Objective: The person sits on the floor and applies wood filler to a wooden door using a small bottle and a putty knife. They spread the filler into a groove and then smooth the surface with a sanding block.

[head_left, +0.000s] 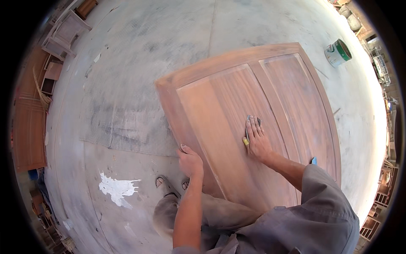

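Observation:
A large wooden panel door [237, 91], with a raised frame and recessed fields, lies tilted in front of me. My left hand [190, 161] is closed around its left edge. On the face of the door, near the middle, my right hand [259, 142] presses a dark piece of sandpaper [259, 120] against the wood, fingers stretched together over it. Most of that piece is hidden under the palm. Something yellow [245, 141] shows at the thumb; whether it is a wrap or part of the tool I cannot tell. A small blue scrap [314, 161] shows beside my right upper arm.
An open paint can [338, 53], white and green, stands on the concrete floor beyond the door. White spilled paint [117, 189] marks the floor at left, close to my sandalled feet [167, 185]. Wooden furniture [31, 127] and a broom [42, 95] line the left rim.

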`<move>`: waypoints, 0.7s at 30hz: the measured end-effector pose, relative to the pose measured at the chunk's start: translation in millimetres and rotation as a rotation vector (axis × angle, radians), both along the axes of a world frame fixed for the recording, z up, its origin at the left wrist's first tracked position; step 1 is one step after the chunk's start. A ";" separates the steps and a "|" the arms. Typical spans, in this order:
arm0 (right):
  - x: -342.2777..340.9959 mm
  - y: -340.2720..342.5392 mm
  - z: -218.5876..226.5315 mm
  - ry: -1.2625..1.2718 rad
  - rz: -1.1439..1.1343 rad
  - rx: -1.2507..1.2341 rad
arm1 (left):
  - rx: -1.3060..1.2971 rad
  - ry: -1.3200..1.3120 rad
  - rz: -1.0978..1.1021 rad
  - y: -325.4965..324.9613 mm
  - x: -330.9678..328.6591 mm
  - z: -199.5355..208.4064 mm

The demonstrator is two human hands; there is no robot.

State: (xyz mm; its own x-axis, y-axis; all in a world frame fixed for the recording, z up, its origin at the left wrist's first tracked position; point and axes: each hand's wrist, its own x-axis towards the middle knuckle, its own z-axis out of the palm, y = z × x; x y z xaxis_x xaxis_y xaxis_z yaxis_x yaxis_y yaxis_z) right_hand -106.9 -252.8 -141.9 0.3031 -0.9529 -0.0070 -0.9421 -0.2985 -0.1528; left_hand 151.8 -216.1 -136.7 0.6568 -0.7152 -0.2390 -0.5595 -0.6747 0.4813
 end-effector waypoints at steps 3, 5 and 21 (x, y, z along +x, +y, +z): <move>1.8 -24.1 1.3 -0.003 -0.095 -0.041 | 0.006 0.053 0.012 1.1 -3.4 3.8; -0.8 -113.0 11.5 -0.025 -0.200 -0.021 | -0.008 0.026 -0.011 5.1 -7.8 -2.6; -99.7 3.0 -1.3 0.047 -0.590 -0.087 | -0.048 0.083 -0.102 7.3 -10.9 -13.2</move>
